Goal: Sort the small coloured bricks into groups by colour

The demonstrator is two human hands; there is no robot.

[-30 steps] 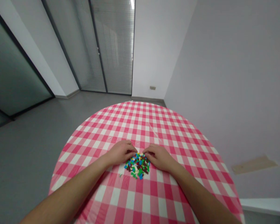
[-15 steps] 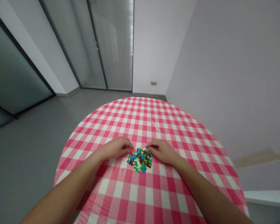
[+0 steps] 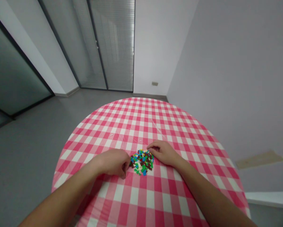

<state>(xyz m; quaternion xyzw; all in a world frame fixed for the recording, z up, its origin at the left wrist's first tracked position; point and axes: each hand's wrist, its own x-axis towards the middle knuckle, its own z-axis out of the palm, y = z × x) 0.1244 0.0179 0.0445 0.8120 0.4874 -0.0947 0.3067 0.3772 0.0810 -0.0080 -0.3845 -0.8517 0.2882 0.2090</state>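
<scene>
A small heap of mixed plastic building-block pieces [image 3: 141, 163] in blue, green, brown, white and yellow lies near the middle of the checked tablecloth. At the heap's left side, my left hand [image 3: 115, 162] is closed with its fingertips bent down to the cloth. Whatever those fingers hold, if anything, is hidden. My right hand [image 3: 163, 152] rests at the heap's upper right edge, its fingers loosely bent and a gap showing between thumb and forefinger. No piece can be made out in it.
The round table wears a red and white checked cloth [image 3: 141, 116]. Tiny pale bits lie beyond the heap. Past the table are a glass partition [image 3: 115, 47], grey floor [image 3: 37, 135] and a white wall [image 3: 226, 78] close on the right.
My left hand has moved from the heap's upper left edge toward me, covering the spot where a small stray piece lay. My right hand stays by the heap. The view has shifted slightly.
</scene>
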